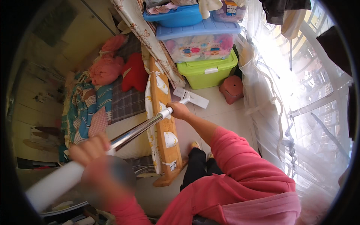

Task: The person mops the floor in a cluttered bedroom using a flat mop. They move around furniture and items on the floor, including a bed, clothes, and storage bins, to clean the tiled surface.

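Observation:
A flat mop with a white rectangular head (197, 99) and a shiny metal pole (137, 131) runs diagonally across the view. Its head lies on the tiled floor between the bed and the green box. My left hand (89, 149) is closed around the upper pole, by the thick white grip (56, 184), and is somewhat blurred. Farther down, my right hand (180, 111) wraps the pole near its white joint, with that arm stretched forward. The pole passes over the bed's wooden rail (167, 127).
Left is a bed with a plaid sheet (127, 93), a red cushion (134, 73) and a striped blanket (83, 108). Ahead, a lime-green box (206, 77) supports a clear bin (202, 47) and a blue basin (174, 17). A pink stool (231, 89) stands beside white curtains (258, 116).

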`<state>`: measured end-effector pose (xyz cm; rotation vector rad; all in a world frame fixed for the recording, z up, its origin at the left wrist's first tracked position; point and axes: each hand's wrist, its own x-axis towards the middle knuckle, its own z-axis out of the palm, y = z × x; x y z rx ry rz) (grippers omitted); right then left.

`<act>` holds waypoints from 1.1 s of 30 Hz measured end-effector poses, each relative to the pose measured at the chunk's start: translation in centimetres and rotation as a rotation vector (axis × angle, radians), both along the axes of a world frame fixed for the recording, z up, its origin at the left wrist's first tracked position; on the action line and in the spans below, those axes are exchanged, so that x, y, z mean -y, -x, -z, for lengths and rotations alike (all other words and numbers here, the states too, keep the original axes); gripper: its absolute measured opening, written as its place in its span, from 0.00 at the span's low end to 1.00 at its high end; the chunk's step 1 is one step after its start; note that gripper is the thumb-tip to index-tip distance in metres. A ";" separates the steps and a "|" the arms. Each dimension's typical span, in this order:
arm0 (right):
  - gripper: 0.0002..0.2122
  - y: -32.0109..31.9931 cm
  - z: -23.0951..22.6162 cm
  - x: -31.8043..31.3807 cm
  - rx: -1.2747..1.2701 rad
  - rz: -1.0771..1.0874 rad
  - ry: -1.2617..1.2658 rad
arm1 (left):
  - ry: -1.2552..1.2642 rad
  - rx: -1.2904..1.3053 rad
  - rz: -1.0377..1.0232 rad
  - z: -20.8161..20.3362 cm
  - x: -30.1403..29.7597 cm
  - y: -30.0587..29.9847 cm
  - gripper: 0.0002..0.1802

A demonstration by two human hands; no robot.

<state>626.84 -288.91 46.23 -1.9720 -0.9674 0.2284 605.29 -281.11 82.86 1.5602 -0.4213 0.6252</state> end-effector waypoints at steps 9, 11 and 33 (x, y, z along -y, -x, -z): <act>0.16 5.4 7.8 -0.3 -0.013 0.234 -0.249 | -0.129 0.039 -0.336 10.6 5.1 3.4 0.10; 0.14 8.4 6.0 0.5 0.006 0.262 -0.270 | -0.097 0.018 -0.389 9.3 3.6 4.7 0.11; 0.07 11.7 2.5 3.3 -0.155 0.124 0.071 | -0.115 0.004 -0.666 3.7 0.7 13.3 0.12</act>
